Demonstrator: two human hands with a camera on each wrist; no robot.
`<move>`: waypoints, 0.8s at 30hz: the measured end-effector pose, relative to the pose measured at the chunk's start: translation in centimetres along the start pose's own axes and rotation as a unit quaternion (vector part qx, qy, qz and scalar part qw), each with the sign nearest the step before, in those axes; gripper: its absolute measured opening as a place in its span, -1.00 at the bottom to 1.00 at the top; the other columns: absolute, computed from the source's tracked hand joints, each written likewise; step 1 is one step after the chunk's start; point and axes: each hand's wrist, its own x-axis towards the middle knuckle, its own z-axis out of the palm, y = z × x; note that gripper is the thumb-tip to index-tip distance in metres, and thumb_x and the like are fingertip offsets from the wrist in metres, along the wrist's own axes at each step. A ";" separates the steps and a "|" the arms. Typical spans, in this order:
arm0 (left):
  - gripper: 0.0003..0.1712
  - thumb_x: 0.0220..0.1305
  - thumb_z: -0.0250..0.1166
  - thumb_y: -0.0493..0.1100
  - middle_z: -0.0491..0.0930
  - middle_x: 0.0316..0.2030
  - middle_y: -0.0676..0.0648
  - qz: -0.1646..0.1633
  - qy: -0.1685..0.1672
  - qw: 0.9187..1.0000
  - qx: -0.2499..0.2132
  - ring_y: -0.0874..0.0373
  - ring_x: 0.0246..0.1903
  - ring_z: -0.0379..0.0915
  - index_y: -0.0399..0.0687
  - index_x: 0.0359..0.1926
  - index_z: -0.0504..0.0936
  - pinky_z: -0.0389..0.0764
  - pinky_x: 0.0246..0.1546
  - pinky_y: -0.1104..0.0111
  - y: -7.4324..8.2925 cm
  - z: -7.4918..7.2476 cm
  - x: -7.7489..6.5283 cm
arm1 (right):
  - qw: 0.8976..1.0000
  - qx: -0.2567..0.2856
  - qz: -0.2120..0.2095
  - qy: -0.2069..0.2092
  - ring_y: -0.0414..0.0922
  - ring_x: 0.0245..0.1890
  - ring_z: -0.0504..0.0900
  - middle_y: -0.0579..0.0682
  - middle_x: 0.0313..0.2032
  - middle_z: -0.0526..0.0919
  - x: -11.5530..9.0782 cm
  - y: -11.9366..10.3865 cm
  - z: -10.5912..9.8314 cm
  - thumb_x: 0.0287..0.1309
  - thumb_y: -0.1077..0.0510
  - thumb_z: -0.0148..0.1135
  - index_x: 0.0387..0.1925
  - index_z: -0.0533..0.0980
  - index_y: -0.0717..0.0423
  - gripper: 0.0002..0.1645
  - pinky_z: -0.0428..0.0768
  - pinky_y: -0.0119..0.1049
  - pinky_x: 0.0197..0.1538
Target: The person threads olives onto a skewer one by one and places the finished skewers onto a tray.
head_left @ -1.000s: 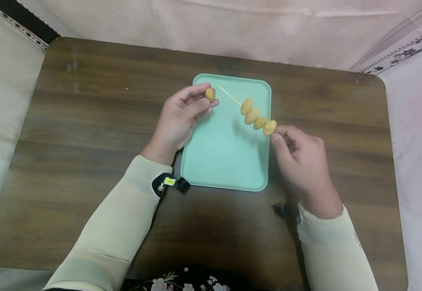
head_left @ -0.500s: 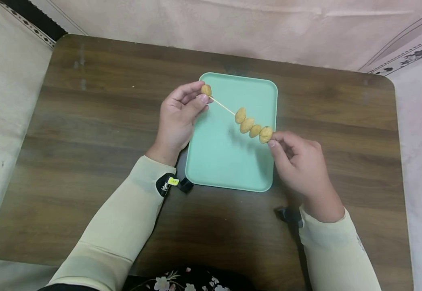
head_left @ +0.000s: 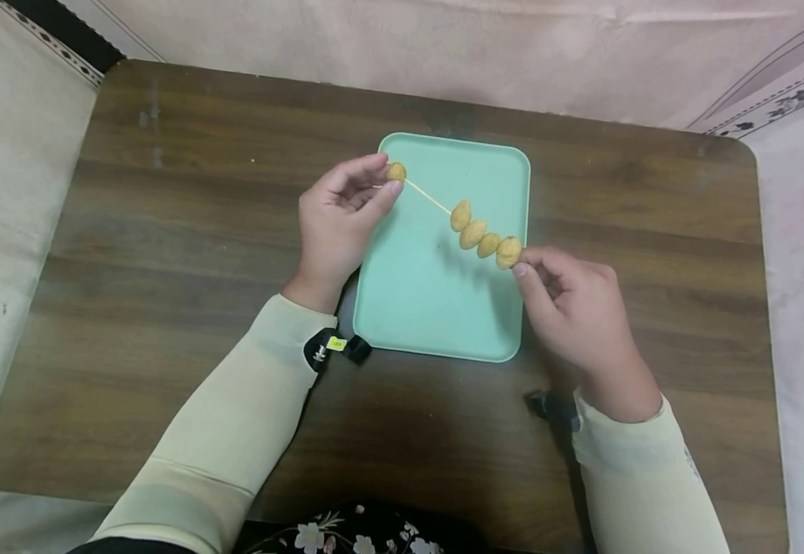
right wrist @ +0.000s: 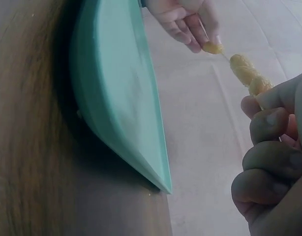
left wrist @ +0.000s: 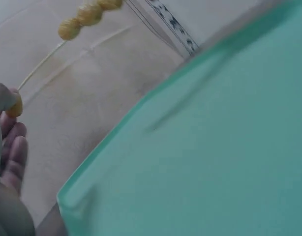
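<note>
A thin pale skewer [head_left: 428,196] carries several golden-brown, roundish food pieces [head_left: 473,234] close together near its right end. My left hand [head_left: 335,223] pinches another such piece, a golden-brown food ball [head_left: 396,171], between thumb and fingers. The skewer's left end meets this ball; fingers partly hide how far it goes in. With thumb and forefinger, my right hand [head_left: 575,304] grips the skewer's right end, just beside the last piece. In the right wrist view the other fingers of the right hand [right wrist: 274,157] are curled into the palm. Both hands are above the tray.
A mint-green rectangular tray [head_left: 436,308] lies below the hands on a brown wood-grain table [head_left: 180,254]. Pale cloth [head_left: 443,46] hangs behind the table's far edge. Black wrist devices [head_left: 356,350] sit at both cuffs.
The gap between the skewer's left end and the ball in the left hand has closed. The right hand has moved slightly down and left with the skewer.
</note>
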 end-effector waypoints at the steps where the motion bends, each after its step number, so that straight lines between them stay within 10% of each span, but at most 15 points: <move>1: -0.65 0.36 0.61 -0.34 0.86 0.02 -0.14 0.019 0.004 1.000 0.023 0.09 -0.06 0.82 -0.29 0.14 0.85 0.87 0.09 0.30 0.0 0.0 -0.1 | 1.000 -0.002 0.001 -0.001 -0.20 -0.47 0.50 0.05 -0.44 0.74 0.0 0.0 0.0 0.49 0.29 0.37 -0.06 0.77 0.31 -0.85 0.47 -0.61 -0.33; 8: -0.75 0.30 0.66 -0.32 0.87 -0.10 -0.16 0.102 0.001 0.991 0.085 0.14 -0.18 0.83 -0.16 0.00 0.93 0.89 -0.02 0.28 0.0 0.3 -0.3 | 1.000 -0.019 0.003 -0.011 -0.16 -0.45 0.52 0.08 -0.40 0.77 0.0 0.0 0.0 0.49 0.27 0.39 -0.04 0.78 0.30 -0.84 0.47 -0.63 -0.29; 24: -0.79 0.36 0.63 -0.30 0.89 -0.07 -0.13 0.134 -0.092 0.982 0.092 0.14 -0.15 0.82 -0.20 -0.01 0.92 0.87 -0.04 0.30 0.0 2.3 -1.8 | 1.000 -0.006 -0.003 -0.012 -0.16 -0.49 0.44 0.02 -0.51 0.62 0.0 -0.3 0.7 0.51 0.27 0.37 -0.06 0.78 0.25 -0.85 0.37 -0.54 -0.38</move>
